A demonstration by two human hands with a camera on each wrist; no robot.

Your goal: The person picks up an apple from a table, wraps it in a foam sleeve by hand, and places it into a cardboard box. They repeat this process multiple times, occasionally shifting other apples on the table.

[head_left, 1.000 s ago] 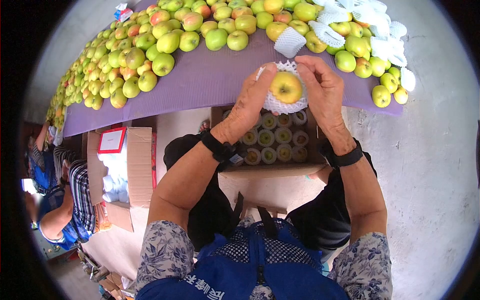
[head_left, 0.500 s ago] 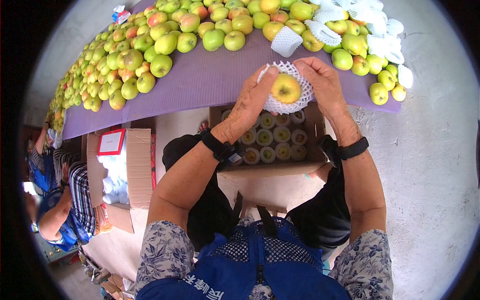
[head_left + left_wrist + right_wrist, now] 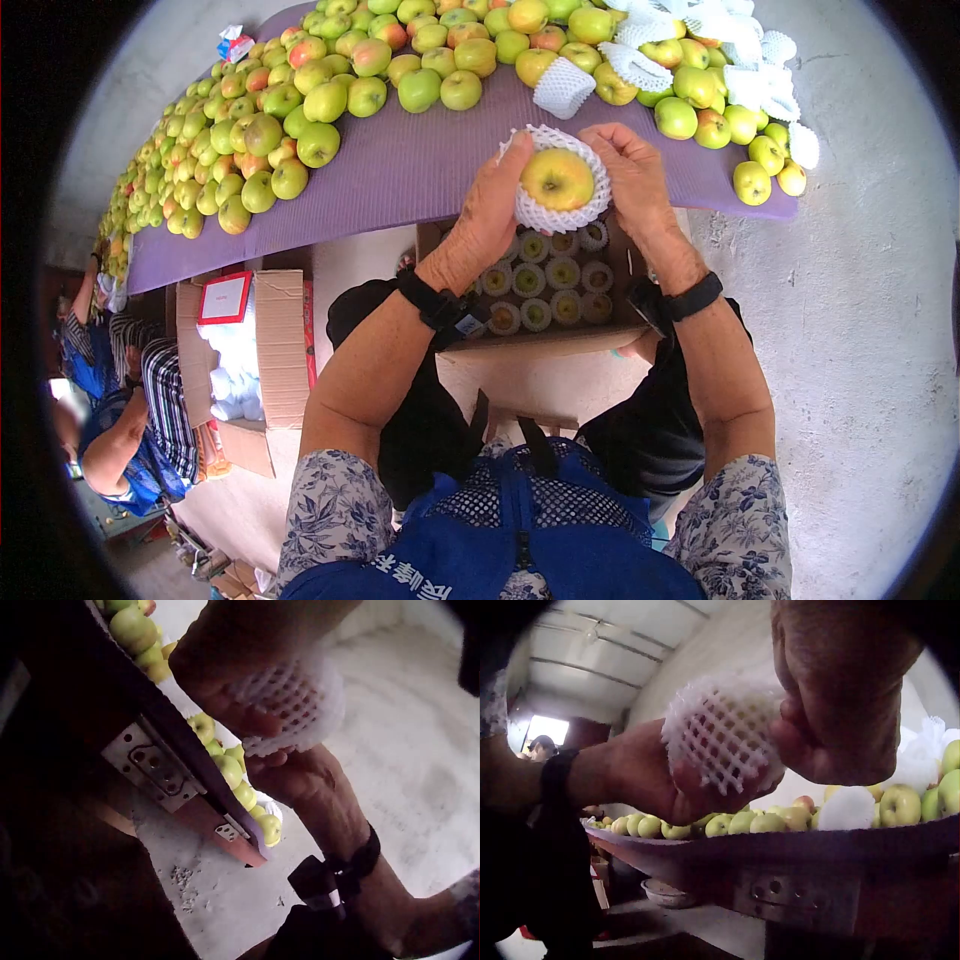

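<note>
A yellow-green apple sits in a white foam net held up between both hands in the head view. My left hand grips the netted apple from the left, thumb along its side. On the other side, my right hand pinches the net's upper right edge with curled fingers. In the left wrist view the net covers the apple's side. The right wrist view shows the mesh stretched round the apple, with the left hand under it and the right hand at its edge.
Loose apples are heaped on a purple-covered table. Foam nets lie at its right. Below the hands, a cardboard box holds netted apples. Another carton stands left, near other people.
The apple and both hands have shifted slightly left in the head view. My right fingers have moved along the net's edge, and the net sits closer round the apple.
</note>
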